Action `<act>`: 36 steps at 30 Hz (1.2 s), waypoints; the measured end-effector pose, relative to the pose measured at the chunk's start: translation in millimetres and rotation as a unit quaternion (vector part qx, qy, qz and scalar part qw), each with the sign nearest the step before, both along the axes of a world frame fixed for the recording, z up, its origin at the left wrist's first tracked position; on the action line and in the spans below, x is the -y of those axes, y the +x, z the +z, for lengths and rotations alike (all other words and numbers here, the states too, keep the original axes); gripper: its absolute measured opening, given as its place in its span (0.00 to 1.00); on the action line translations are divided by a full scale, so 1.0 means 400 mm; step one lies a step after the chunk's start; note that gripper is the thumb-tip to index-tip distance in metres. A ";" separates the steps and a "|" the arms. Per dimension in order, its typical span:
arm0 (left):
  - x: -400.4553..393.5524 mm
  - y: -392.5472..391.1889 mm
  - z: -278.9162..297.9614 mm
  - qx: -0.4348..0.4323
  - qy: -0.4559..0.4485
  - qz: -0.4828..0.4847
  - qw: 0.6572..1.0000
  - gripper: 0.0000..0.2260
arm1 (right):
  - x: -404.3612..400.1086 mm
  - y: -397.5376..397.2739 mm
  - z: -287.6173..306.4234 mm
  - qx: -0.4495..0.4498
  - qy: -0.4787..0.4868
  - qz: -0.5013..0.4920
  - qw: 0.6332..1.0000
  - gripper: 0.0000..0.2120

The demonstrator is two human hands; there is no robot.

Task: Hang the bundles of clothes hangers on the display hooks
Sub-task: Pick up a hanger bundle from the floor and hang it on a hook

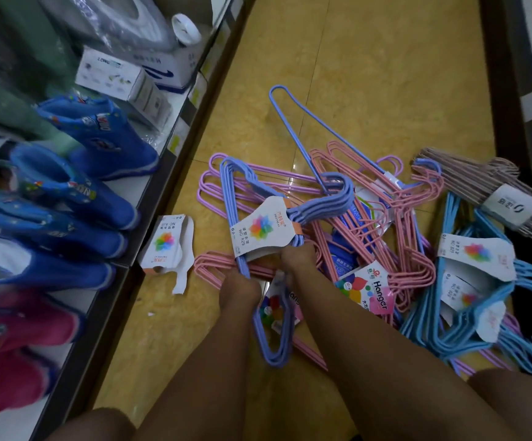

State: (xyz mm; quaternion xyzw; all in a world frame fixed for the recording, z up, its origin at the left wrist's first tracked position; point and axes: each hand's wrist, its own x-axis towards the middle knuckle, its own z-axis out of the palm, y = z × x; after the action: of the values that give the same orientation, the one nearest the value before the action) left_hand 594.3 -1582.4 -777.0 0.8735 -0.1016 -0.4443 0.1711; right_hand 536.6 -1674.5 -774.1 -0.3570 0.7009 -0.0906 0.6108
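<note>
Left hand (238, 289): fingers curled round the lower bar of the periwinkle hanger bundle (245, 202), down on the floor (369, 74).
Right hand (298, 259): gripping the same bundle just under its card label (260, 229).
Bundle: lying atop the pink hangers (369, 230), hooks pointing right.
Blue bundles (468, 281): heaped at the right.
Shelf (150, 186): at the left, holding blue boots (99, 135).
</note>
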 end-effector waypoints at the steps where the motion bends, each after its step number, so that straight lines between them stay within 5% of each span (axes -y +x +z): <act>1: 0.005 -0.003 0.031 -0.010 -0.005 -0.013 1.000 0.16 | 0.003 0.003 0.038 0.004 -0.009 -0.011 1.000 0.30; 7: 0.046 -0.025 0.296 0.034 -0.107 -0.067 0.991 0.17 | 0.013 -0.039 0.295 -0.095 -0.071 0.073 0.990 0.28; 21: 0.045 0.021 1.033 0.110 -0.058 -0.188 0.974 0.34 | -0.030 -0.114 1.114 -0.230 -0.260 0.321 0.881 0.18; 31: 0.006 0.057 1.422 0.216 -0.041 -0.259 0.940 0.27 | -0.064 -0.148 1.495 -0.184 -0.317 0.394 0.843 0.08; 36: -0.062 0.085 1.521 0.233 -0.010 -0.187 0.954 0.16 | -0.073 -0.150 1.613 -0.176 -0.311 0.420 0.834 0.06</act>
State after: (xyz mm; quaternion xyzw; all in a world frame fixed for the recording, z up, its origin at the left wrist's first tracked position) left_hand 628.3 -1557.8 -168.7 0.9162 -0.3050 -0.2518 0.0651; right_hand 476.6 -1645.2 -128.8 -0.7981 0.5140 0.0256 0.3133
